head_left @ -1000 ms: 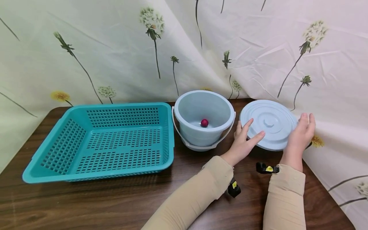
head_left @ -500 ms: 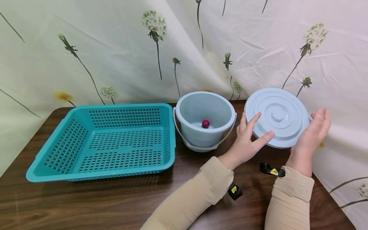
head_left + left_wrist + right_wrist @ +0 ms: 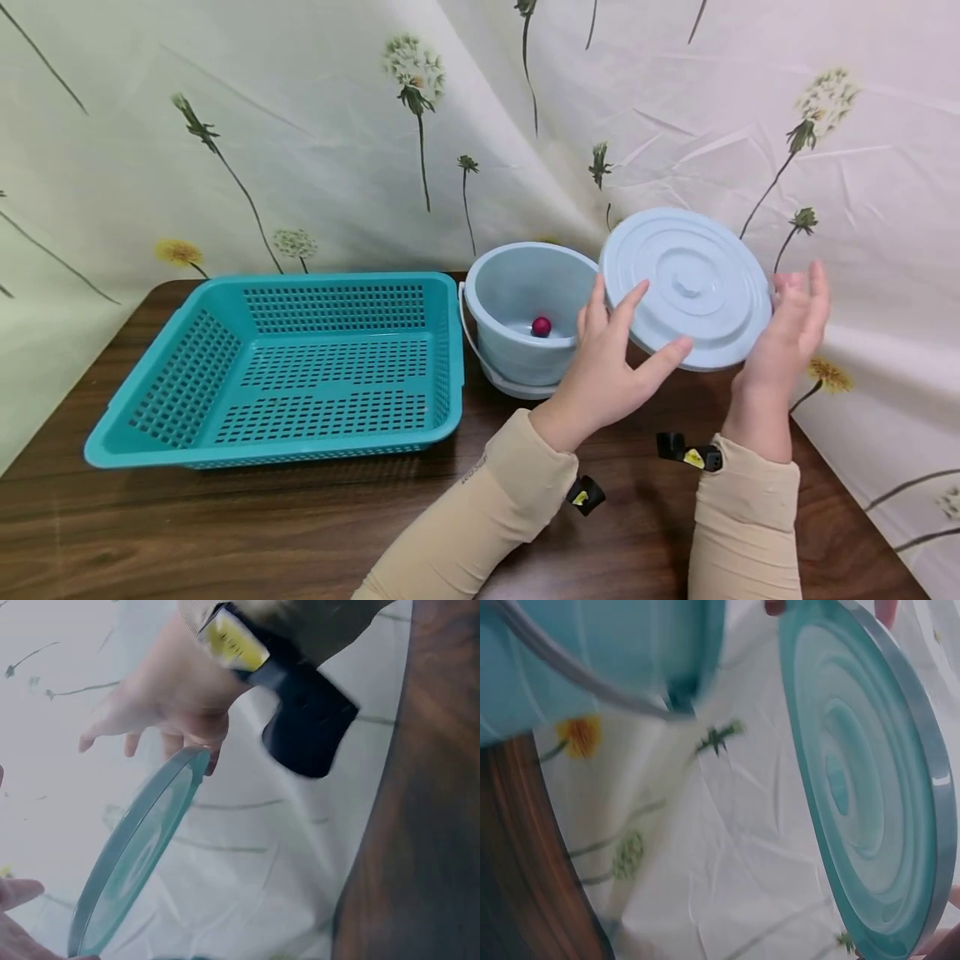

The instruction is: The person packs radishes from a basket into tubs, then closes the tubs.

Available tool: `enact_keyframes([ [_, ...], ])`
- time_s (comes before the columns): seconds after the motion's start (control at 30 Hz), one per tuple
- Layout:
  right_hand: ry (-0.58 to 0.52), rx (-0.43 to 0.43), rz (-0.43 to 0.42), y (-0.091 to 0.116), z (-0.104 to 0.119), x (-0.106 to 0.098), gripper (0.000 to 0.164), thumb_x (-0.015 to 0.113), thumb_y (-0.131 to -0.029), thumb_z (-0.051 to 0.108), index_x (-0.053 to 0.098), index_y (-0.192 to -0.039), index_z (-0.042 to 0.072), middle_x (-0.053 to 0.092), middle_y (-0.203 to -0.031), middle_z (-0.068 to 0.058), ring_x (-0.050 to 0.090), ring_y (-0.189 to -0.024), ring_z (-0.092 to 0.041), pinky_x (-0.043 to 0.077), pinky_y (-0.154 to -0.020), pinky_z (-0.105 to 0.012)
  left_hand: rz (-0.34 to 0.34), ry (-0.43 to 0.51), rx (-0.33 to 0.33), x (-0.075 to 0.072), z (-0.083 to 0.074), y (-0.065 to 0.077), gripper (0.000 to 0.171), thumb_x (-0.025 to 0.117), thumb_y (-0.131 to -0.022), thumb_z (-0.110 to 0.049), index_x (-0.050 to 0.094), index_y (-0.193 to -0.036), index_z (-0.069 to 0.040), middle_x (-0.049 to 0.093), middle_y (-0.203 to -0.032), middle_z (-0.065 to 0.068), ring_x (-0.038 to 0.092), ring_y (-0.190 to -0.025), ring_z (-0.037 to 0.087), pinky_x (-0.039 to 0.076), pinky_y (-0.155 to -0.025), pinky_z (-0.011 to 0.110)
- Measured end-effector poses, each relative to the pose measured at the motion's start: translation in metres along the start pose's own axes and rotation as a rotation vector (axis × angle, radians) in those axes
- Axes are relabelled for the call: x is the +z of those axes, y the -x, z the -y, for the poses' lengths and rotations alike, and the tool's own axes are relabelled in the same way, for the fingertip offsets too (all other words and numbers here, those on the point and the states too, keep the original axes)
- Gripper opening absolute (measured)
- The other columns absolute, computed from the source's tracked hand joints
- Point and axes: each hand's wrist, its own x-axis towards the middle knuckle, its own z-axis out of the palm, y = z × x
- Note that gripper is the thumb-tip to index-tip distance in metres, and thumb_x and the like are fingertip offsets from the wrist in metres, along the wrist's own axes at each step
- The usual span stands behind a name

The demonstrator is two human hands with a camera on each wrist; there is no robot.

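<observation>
A round light-blue lid (image 3: 686,279) with a small central knob is held tilted in the air by both hands. My left hand (image 3: 603,375) holds its left edge, thumb and fingers spread over the rim. On the opposite edge, my right hand (image 3: 780,358) grips with the fingers pointing upward; the left wrist view shows this hand (image 3: 180,697) at the lid's rim. Just left of the lid stands a matching bucket (image 3: 517,362), its right side partly hidden behind the lid and left hand. A small dark-red ball (image 3: 541,327) lies inside the bucket.
A turquoise perforated basket (image 3: 454,358) stands left of the bucket on the dark wooden table (image 3: 225,533). The bucket's pale carrying handle (image 3: 467,329) hangs down its side. A white curtain (image 3: 315,150) printed with dandelions hangs behind the table and along its right edge.
The lid has risen from the table, first tilting up, then moving left toward the bucket with both hands on it. Bucket, ball and basket stay in place while the view shifts slightly.
</observation>
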Motion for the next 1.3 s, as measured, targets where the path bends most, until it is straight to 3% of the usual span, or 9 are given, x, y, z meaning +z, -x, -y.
enact_keyframes([
  [0.23,0.000,-0.068,0.099,0.017,-0.008,0.019,0.051,0.050,-0.100,0.029,0.042,-0.149,0.022,0.047,-0.145,-0.011,0.044,-0.136,-0.020,0.037,-0.111,-0.018,-0.106,0.037,0.021,-0.025,0.002,0.005,0.074,0.066,-0.092,-0.042,0.034,-0.155,-0.022,0.002,-0.167,0.006,0.017,-0.149,0.026,0.031,-0.115,0.060],
  [0.37,0.006,-0.096,0.160,0.027,-0.012,0.026,0.050,0.049,-0.100,0.030,0.043,-0.149,0.022,0.051,-0.141,-0.012,0.046,-0.134,-0.024,0.038,-0.110,-0.022,-0.152,0.014,0.056,-0.040,0.002,0.009,0.073,0.063,-0.094,-0.041,0.032,-0.156,-0.019,0.004,-0.167,0.009,0.017,-0.149,0.028,0.030,-0.114,0.061],
  [0.57,0.017,-0.114,0.257,0.041,-0.020,0.039,0.050,0.047,-0.100,0.027,0.043,-0.149,0.019,0.055,-0.138,-0.013,0.050,-0.131,-0.026,0.038,-0.109,-0.029,-0.227,0.028,0.057,-0.067,0.012,0.013,0.068,0.057,-0.098,-0.038,0.031,-0.156,-0.015,0.009,-0.166,0.011,0.018,-0.147,0.030,0.032,-0.113,0.062],
  [0.83,-0.061,-0.102,0.407,0.053,-0.036,0.053,0.052,0.043,-0.101,0.023,0.038,-0.151,0.010,0.054,-0.139,-0.016,0.048,-0.133,-0.028,0.035,-0.115,-0.030,-0.324,0.062,0.035,-0.093,0.028,0.018,0.060,0.044,-0.103,-0.037,0.031,-0.156,-0.012,0.019,-0.165,0.010,0.011,-0.153,0.027,0.012,-0.122,0.058],
  [0.97,-0.119,-0.063,0.467,0.056,-0.039,0.055,0.052,0.041,-0.103,0.026,0.036,-0.152,0.012,0.053,-0.141,-0.014,0.043,-0.138,-0.030,0.031,-0.120,-0.031,-0.337,0.097,0.033,-0.102,0.035,0.020,0.060,0.039,-0.104,-0.039,0.028,-0.157,-0.011,0.022,-0.164,0.008,0.015,-0.149,0.030,0.023,-0.118,0.060],
  [1.07,-0.142,-0.039,0.503,0.058,-0.041,0.056,0.053,0.041,-0.101,0.024,0.035,-0.153,0.013,0.052,-0.142,-0.013,0.040,-0.141,-0.031,0.029,-0.121,-0.031,-0.344,0.113,0.037,-0.108,0.039,0.020,0.064,0.037,-0.104,-0.046,0.026,-0.157,-0.010,0.030,-0.160,0.011,0.025,-0.142,0.031,0.032,-0.113,0.057],
  [1.2,-0.145,-0.022,0.533,0.057,-0.043,0.056,0.056,0.041,-0.098,0.021,0.034,-0.153,0.015,0.049,-0.145,-0.015,0.038,-0.143,-0.032,0.029,-0.121,-0.032,-0.341,0.144,0.025,-0.116,0.043,0.019,0.075,0.034,-0.102,-0.058,0.024,-0.157,-0.009,0.038,-0.153,0.017,0.037,-0.136,0.031,0.037,-0.111,0.055],
  [1.3,-0.149,-0.005,0.537,0.057,-0.044,0.057,0.056,0.041,-0.098,0.021,0.035,-0.153,0.015,0.050,-0.144,-0.013,0.039,-0.142,-0.032,0.030,-0.120,-0.033,-0.328,0.157,-0.005,-0.120,0.044,0.020,0.071,0.034,-0.103,-0.054,0.022,-0.158,-0.010,0.034,-0.157,0.016,0.038,-0.140,0.030,0.034,-0.114,0.055],
])
